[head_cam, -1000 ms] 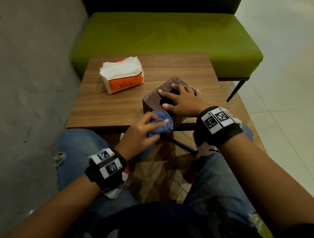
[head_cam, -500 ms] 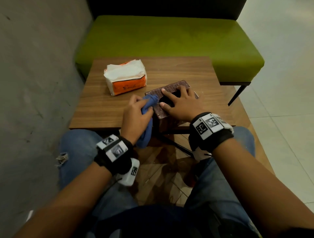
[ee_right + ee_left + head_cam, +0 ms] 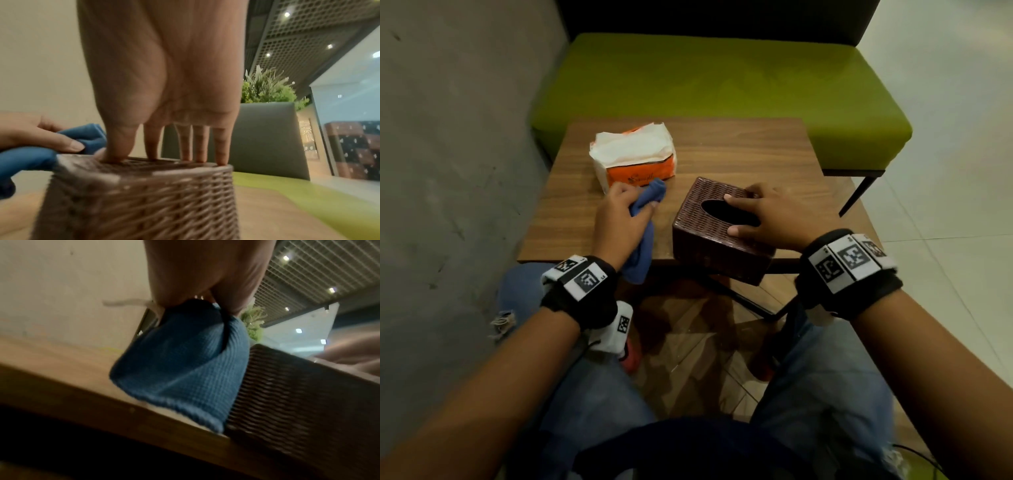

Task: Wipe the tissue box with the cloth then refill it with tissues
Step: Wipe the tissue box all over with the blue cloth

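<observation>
A dark brown woven tissue box (image 3: 709, 240) sits at the table's near edge, its near corner overhanging. The oval slot on top looks dark and empty. My right hand (image 3: 760, 216) rests on the box top with straight, spread fingers (image 3: 200, 146) pressing down. My left hand (image 3: 626, 212) grips a bunched blue cloth (image 3: 650, 197) just left of the box, with the cloth's tail hanging over the table edge. In the left wrist view the cloth (image 3: 180, 363) hangs close beside the box wall (image 3: 298, 402). An open orange tissue pack (image 3: 635, 159) lies behind the left hand.
The small wooden table (image 3: 739, 150) stands against a green bench (image 3: 722, 75). A grey wall (image 3: 448, 171) runs along the left. My knees in jeans sit under the near edge. A potted plant (image 3: 265, 87) stands far behind.
My left hand carried the cloth from the box's near side up along its left side and off toward the tissue pack. The right hand stayed on the box top.
</observation>
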Motion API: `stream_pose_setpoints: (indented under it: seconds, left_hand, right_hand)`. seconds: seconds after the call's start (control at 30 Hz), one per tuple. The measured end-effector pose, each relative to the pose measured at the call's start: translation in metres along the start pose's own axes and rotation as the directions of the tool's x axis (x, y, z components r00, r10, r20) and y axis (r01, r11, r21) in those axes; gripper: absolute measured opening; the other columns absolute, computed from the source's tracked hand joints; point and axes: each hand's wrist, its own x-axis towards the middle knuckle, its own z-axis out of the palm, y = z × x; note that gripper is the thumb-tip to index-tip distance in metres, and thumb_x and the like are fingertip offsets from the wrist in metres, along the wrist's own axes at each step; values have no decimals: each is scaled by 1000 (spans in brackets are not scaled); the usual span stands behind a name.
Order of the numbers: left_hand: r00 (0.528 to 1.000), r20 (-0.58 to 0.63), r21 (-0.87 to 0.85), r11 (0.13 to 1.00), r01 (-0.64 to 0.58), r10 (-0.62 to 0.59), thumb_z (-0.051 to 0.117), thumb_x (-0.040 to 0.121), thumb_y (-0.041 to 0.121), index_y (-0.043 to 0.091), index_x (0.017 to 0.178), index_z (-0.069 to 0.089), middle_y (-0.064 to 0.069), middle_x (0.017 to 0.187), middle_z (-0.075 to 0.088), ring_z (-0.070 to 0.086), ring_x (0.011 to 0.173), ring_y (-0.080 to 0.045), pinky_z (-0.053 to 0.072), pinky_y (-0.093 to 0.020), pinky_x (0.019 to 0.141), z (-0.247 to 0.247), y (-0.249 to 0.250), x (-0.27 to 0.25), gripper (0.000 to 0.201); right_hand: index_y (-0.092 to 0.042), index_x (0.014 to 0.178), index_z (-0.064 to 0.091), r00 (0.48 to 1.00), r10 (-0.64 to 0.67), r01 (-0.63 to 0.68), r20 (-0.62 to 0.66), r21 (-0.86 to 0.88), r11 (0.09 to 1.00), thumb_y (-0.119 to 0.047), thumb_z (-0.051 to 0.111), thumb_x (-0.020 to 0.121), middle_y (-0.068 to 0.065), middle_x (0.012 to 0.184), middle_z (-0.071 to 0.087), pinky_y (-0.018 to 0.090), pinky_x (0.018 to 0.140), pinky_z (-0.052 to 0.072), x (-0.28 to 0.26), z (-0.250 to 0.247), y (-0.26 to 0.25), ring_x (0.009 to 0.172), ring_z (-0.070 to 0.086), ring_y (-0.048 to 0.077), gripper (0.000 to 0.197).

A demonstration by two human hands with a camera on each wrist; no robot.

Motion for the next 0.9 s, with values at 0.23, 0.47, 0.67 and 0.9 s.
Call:
stream_pose_setpoints:
  seconds: [0.23, 0.47, 0.67, 0.9]
  left_hand:
    - [989, -138, -131, 991, 39, -57, 64, 86, 11, -2, 89, 63, -8, 93, 49, 51, 84, -14, 36, -7, 70, 25, 20, -33, 14]
    - [985, -8, -107, 980, -170, 170, 62, 84, 3, 1, 107, 66, -3, 101, 49, 48, 92, -4, 45, -22, 81, 24, 25, -47, 23]
    - [953, 152, -107, 963, -247, 262, 63, 83, 3, 5, 112, 65, -6, 105, 53, 53, 99, -12, 43, -18, 87, 27, 37, -65, 29]
    - [996, 1, -78, 993, -89, 89, 62, 84, 1, 1, 95, 67, -9, 96, 53, 50, 87, -8, 45, -31, 81, 14, 26, -33, 13]
  right_hand:
    - [-30, 152, 25, 991, 96, -110, -91, -156, 982, -66, 36, 91, 20, 141, 36, 46, 103, 36, 12, 10, -21, 129, 34, 39, 71]
    - [-32, 153, 20, 997, 81, -82, -13, -156, 984, -57, 42, 94, 22, 142, 34, 43, 103, 36, 14, -1, -16, 131, 32, 38, 68]
    - [-33, 152, 22, 996, 88, -91, -24, -171, 981, -57, 44, 93, 19, 140, 36, 43, 99, 38, 12, -3, -18, 131, 34, 36, 67]
    - [-33, 152, 23, 994, 101, -106, -36, -166, 980, -58, 44, 93, 18, 141, 36, 42, 98, 39, 11, -3, -22, 131, 35, 34, 67]
